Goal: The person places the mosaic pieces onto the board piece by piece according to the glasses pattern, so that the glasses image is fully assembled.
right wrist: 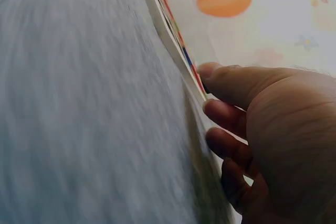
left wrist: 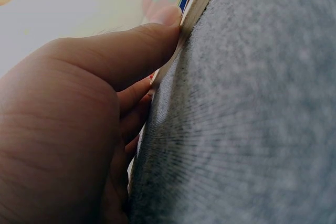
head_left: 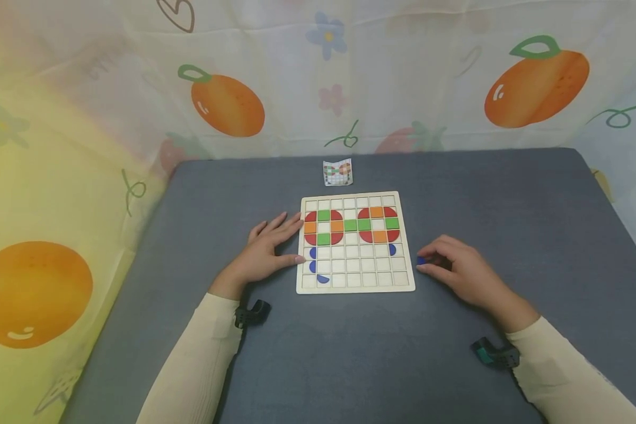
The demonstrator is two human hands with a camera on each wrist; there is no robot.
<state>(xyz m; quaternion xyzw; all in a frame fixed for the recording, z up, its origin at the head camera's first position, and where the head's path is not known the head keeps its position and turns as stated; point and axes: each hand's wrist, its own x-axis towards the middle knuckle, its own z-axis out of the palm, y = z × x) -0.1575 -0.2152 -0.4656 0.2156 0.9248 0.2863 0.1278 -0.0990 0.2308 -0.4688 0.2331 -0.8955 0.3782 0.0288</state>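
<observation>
A square wooden grid board (head_left: 352, 284) lies flat on the table, holding red, green, orange and blue pieces. My left hand (head_left: 262, 250) rests at its left edge, fingers extended, with the thumb tip on the rim; the left wrist view shows that thumb (left wrist: 149, 43) against the board's side. Just off the right edge, my right hand (head_left: 458, 268) pinches a small blue piece (head_left: 421, 260) between thumb and fingers. Its shape is mostly hidden by the fingertips. Blue half-round pieces sit in the board's left cells, and one blue piece (head_left: 393, 249) is at the right.
Behind the board lies a small printed card (head_left: 337, 172) with a coloured pattern. Grey cloth covers the table (head_left: 350, 353). A curtain (head_left: 403, 76) printed with fruit hangs along the back and left. Dark wrist cameras (head_left: 252, 314) are strapped at both cuffs.
</observation>
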